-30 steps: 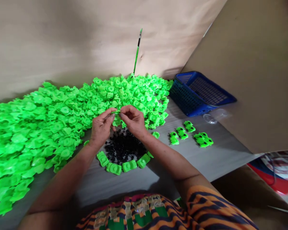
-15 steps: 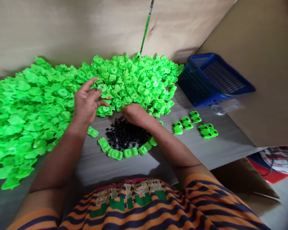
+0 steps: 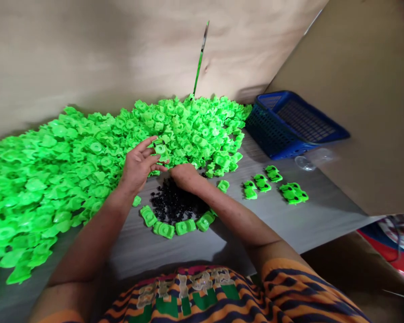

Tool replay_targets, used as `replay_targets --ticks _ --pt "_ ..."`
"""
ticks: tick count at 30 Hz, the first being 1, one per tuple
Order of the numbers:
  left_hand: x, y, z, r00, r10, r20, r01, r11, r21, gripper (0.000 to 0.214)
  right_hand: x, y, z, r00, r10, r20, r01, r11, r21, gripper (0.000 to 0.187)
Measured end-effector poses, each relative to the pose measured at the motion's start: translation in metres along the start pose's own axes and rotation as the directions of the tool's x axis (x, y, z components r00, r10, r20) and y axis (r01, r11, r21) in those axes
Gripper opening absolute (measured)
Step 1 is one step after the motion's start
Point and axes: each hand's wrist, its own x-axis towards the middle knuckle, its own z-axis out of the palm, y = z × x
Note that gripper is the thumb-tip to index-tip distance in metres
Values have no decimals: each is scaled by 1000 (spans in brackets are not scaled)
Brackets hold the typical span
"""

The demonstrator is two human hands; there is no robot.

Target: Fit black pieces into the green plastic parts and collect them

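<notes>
My left hand [image 3: 138, 165] holds a green plastic toy car body [image 3: 161, 151] between thumb and fingers, its hollow underside facing me and a black wheel axle across one end. Close beside it, my right hand [image 3: 186, 176] is closed in a pinch above a pile of small black wheel axles [image 3: 177, 204]; what its fingertips hold is hidden. Several green car bodies [image 3: 164, 229] lie in a curve round the near side of the black pile. Beyond both hands spreads a big heap of green car bodies [image 3: 97, 148].
To the right, several green cars with black wheels [image 3: 261, 183] lie on the grey table [image 3: 242, 224]. A blue plastic basket [image 3: 289, 130] stands tilted at the back right, near a clear plastic piece [image 3: 305, 163]. A thin green-marked stick [image 3: 199, 63] rises behind the heap.
My left hand has moved right with the car body, closer to my right hand. My right hand stays pinched over the black pile. The view has shifted slightly.
</notes>
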Motion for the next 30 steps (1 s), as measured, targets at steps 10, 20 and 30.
replay_targets --ticks 10,20,30 --pt "2 -1 -3 1000 20 -8 -20 1000 -6 68 -18 32 -12 931 -35 -363 219 849 481 12" --pt "-1 -2 1 1000 0 8 0 1000 -31 66 -22 49 -16 838 117 -532 497 238 835 28" --pt "-4 -2 6 999 -44 18 45 996 -81 60 -27 33 -15 622 120 -774 581 591 559 20"
